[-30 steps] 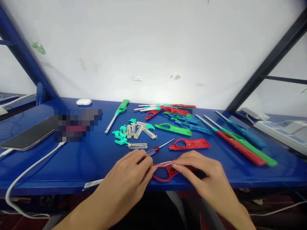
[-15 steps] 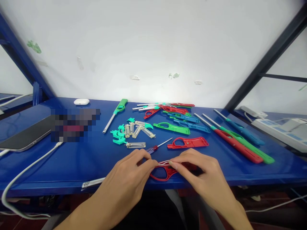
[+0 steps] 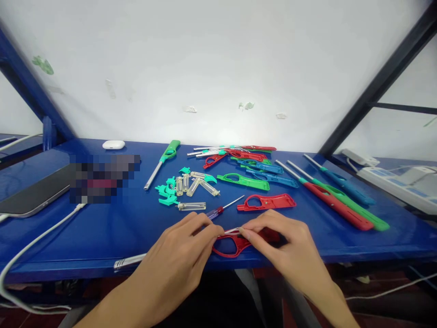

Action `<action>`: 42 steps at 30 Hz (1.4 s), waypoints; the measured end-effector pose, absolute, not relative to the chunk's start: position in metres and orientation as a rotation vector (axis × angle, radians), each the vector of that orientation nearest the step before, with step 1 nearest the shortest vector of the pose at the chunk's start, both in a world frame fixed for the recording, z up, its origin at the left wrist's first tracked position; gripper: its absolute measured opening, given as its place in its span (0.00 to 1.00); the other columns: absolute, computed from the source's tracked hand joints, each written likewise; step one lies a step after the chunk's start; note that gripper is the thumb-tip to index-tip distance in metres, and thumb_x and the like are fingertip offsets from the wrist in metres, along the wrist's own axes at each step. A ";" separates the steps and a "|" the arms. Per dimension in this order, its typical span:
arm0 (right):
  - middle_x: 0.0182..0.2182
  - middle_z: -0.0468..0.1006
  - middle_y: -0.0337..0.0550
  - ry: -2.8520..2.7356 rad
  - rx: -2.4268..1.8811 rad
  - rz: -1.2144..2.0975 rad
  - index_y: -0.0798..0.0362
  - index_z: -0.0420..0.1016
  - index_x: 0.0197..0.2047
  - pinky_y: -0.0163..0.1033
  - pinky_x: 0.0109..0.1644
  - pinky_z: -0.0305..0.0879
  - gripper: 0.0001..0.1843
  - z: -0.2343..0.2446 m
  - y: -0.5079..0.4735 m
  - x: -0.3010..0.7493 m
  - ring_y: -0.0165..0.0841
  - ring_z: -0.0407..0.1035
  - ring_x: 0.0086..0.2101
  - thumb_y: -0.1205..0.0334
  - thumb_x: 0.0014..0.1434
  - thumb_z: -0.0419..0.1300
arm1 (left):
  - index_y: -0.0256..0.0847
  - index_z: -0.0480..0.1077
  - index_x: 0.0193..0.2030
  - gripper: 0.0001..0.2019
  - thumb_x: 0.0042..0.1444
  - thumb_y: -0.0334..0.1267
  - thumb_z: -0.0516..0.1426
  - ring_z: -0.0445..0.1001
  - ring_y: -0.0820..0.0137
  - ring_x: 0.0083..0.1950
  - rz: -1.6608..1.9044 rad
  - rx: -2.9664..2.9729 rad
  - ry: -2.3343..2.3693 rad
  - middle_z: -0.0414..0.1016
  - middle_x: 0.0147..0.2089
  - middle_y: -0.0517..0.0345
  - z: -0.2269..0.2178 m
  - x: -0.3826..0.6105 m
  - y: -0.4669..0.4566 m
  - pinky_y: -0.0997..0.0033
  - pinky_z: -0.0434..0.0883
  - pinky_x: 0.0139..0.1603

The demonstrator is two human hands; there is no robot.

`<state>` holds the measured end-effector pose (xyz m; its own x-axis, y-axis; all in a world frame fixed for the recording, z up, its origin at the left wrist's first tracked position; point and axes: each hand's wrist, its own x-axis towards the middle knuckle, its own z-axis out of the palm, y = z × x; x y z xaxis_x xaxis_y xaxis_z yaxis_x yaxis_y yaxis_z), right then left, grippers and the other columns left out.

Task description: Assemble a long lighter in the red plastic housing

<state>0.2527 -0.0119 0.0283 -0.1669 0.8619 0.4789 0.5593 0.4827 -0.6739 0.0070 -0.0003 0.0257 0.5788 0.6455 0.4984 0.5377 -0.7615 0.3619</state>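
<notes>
Near the front edge of the blue table [image 3: 112, 228] lies a red plastic lighter shell [image 3: 235, 245] with a thin metal tube [image 3: 127, 261] sticking out to the left. My left hand [image 3: 186, 248] pinches the shell's left end, fingers closed. My right hand [image 3: 278, 239] pinches a thin pale part on top of the shell, fingers closed. Just behind the hands lies a small red-handled screwdriver [image 3: 221, 209]. A second red shell half [image 3: 266, 202] rests a little farther back.
Clear tubes and teal triggers [image 3: 182, 187] are scattered mid-table. Green, blue and red shells [image 3: 251, 166] are piled behind; finished long lighters [image 3: 336, 200] lie right, one green lighter [image 3: 162, 163] left. A phone [image 3: 32, 196], white cable [image 3: 37, 239], earbud case [image 3: 113, 145] and power strip [image 3: 396, 182] sit at the sides.
Both hands stay on the red shell; the fingertips shift slightly along its top edge. The view has drifted a little, nothing else on the table moved.
</notes>
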 end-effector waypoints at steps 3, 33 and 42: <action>0.35 0.85 0.30 -1.851 -1.186 0.441 0.42 0.84 0.38 0.36 0.42 0.69 0.05 0.028 -0.012 0.253 0.30 0.77 0.34 0.59 0.68 0.68 | 0.46 0.72 0.52 0.10 0.75 0.30 0.51 0.75 0.67 0.43 1.019 2.626 1.011 0.76 0.44 0.60 0.027 0.009 0.000 0.68 0.73 0.44; 0.30 0.82 0.30 -1.798 -1.263 0.425 0.42 0.83 0.35 0.37 0.33 0.63 0.06 0.024 -0.010 0.254 0.30 0.64 0.27 0.56 0.65 0.71 | 0.41 0.72 0.58 0.15 0.71 0.24 0.51 0.76 0.64 0.44 1.021 2.829 0.952 0.75 0.47 0.52 0.023 0.005 -0.001 0.64 0.78 0.41; 0.31 0.83 0.30 -1.795 -1.283 0.434 0.42 0.84 0.35 0.37 0.32 0.63 0.06 0.025 -0.009 0.254 0.29 0.65 0.27 0.56 0.66 0.70 | 0.40 0.73 0.60 0.18 0.68 0.25 0.51 0.77 0.60 0.47 1.067 2.848 0.866 0.76 0.49 0.48 0.032 0.001 -0.007 0.57 0.80 0.45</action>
